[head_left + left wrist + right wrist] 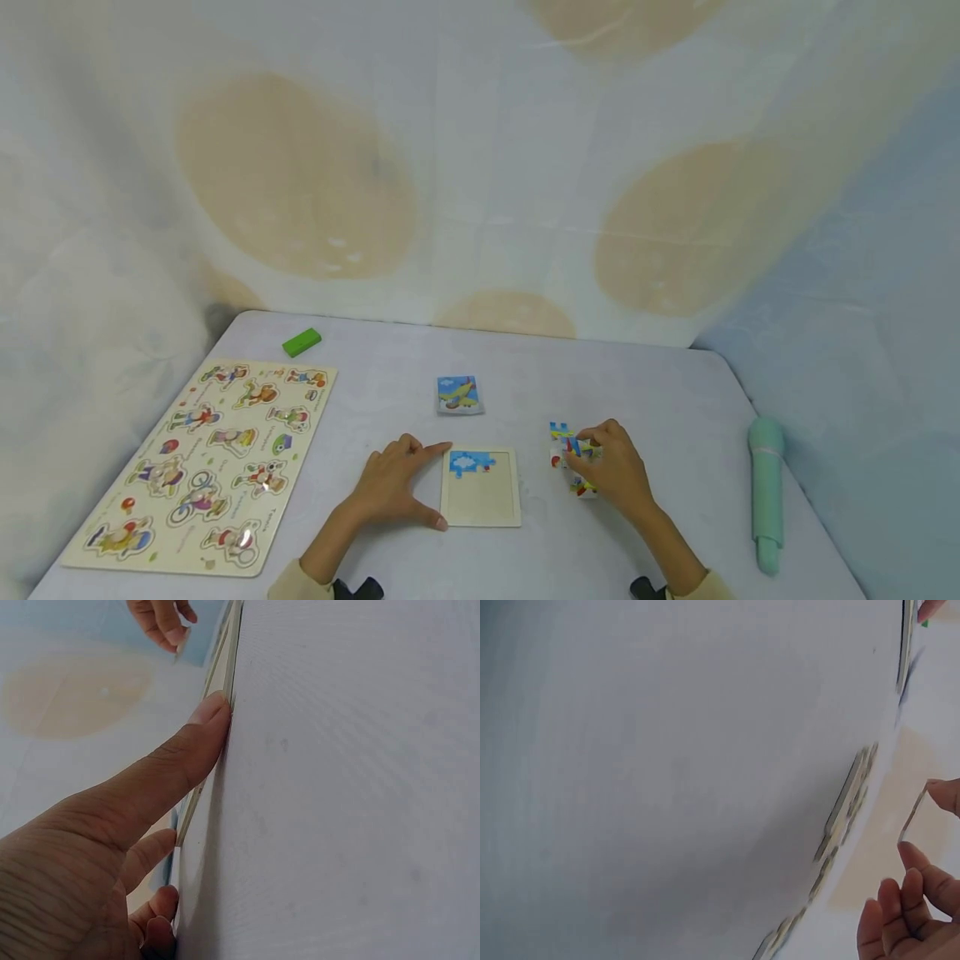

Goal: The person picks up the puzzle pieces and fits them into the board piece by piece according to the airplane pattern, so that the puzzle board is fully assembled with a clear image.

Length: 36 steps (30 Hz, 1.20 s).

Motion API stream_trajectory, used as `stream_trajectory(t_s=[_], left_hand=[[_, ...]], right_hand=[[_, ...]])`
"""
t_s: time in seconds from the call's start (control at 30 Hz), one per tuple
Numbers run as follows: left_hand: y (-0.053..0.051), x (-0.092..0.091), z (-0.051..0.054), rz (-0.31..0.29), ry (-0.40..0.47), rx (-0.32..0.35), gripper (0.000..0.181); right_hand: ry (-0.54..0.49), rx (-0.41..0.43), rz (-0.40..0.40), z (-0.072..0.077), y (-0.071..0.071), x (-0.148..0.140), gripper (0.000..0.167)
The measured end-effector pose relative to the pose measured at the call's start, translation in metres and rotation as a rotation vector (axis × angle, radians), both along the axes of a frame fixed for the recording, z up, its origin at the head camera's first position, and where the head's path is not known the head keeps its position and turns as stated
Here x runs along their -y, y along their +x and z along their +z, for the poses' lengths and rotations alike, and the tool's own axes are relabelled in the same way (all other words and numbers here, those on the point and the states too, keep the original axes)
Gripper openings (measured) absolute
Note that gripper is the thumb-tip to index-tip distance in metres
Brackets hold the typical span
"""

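A square wooden puzzle tray (480, 504) lies mid-table, with joined blue pieces (468, 463) along its upper left. My left hand (393, 487) touches the tray's left edge, thumb and forefinger spread; the left wrist view shows that hand (142, 787) with its thumb at the tray's edge. Over a cluster of loose puzzle pieces (587, 490) at the right, my right hand (618, 471) pinches one piece. In the right wrist view the thin piece (913, 814) sits edge-on between thumb and finger of that hand (930, 885). The picture on it cannot be made out.
A small airplane picture card (459, 395) lies behind the tray. At the left is a large board of figures (202, 475), with a green block (302, 342) beyond it. A mint-green cylindrical object (767, 492) lies near the right edge. Patterned cloth (480, 167) hangs around the table.
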<state>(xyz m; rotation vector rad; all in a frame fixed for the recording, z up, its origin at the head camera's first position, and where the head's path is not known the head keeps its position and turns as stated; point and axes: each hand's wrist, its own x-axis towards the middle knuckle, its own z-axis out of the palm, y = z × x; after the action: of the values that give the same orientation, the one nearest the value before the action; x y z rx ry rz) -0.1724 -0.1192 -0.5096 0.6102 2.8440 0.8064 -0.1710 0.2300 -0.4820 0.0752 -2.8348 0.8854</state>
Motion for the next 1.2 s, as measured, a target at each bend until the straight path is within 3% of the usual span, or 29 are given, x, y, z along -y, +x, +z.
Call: stream_trajectory(t_s=[0.63,1.2], left_hand=[[0.001,-0.002,0.003,0.014,-0.007,0.003,0.103],[0.001,-0.001,-0.001,-0.001,0.014,-0.007,0.102]], right_hand=[[-0.027,-0.003,0.001,-0.001,0.009,0.047,0.032],[0.113,-0.047,0.075,0.000,0.011,0.090,0.032]])
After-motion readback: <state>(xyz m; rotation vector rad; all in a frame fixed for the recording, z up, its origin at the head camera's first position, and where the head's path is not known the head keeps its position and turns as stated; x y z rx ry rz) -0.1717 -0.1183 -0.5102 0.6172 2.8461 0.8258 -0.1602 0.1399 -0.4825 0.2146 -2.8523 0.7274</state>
